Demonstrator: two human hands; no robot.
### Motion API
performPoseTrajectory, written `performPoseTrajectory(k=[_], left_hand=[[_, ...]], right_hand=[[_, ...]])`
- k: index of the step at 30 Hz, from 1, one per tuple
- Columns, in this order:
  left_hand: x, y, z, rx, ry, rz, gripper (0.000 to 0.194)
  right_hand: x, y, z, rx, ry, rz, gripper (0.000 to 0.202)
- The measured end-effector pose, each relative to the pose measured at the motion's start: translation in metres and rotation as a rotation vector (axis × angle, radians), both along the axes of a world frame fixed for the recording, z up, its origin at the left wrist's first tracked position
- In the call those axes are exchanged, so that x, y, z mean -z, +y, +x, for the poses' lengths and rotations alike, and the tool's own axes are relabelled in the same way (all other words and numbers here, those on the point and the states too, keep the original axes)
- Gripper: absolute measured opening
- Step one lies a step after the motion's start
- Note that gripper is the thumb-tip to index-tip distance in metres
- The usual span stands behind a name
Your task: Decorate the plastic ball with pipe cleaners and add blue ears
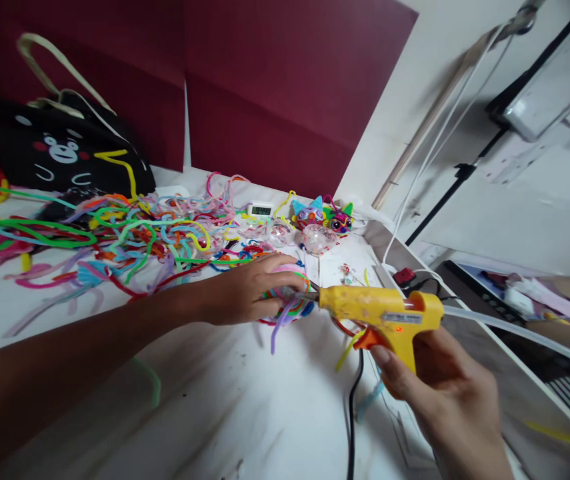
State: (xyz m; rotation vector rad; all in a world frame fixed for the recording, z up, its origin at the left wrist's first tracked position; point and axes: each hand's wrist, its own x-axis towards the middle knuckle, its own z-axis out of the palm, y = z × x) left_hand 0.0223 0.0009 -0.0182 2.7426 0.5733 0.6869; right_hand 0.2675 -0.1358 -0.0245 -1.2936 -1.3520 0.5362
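Note:
My right hand (452,397) grips a yellow hot glue gun (369,307) by its handle, with the thumb beside the orange trigger. A small red light glows on the gun, and a clear glue stick (495,323) sticks out of its back. My left hand (247,293) holds a round, multicoloured pipe-cleaner piece (295,309) against the white table (205,413). The fingers hide part of that piece. From its lower edge hangs a purple pipe cleaner (279,330). The gun's nozzle (311,296) points at the piece; whether they touch I cannot tell.
A tangled heap of pipe cleaners (155,233) covers the table's left and back. Behind it stand a black bag (59,150), a small digital clock (260,210) and two pipe-cleaner animal faces (309,215). A black cable (353,413) runs below the gun. At right, another person's arm (552,337) shows.

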Motion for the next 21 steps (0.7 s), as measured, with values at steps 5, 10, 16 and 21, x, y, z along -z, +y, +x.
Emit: performPoseTrajectory(k=[5, 10, 16, 21], left_hand=[[-0.001, -0.003, -0.001, 0.003, -0.001, -0.009, 0.034], [-0.001, -0.006, 0.001, 0.023, -0.021, -0.003, 0.034], [-0.002, -0.009, 0.004, 0.049, -0.025, 0.035, 0.031], [-0.003, -0.010, 0.004, 0.050, -0.022, 0.071, 0.029]], right_hand=[[0.007, 0.003, 0.003, -0.045, -0.090, 0.110, 0.031], [0.017, 0.001, 0.013, -0.099, -0.189, 0.106, 0.030], [0.020, 0.000, 0.021, -0.152, -0.342, 0.099, 0.027], [0.015, -0.001, 0.016, -0.189, -0.445, 0.137, 0.028]])
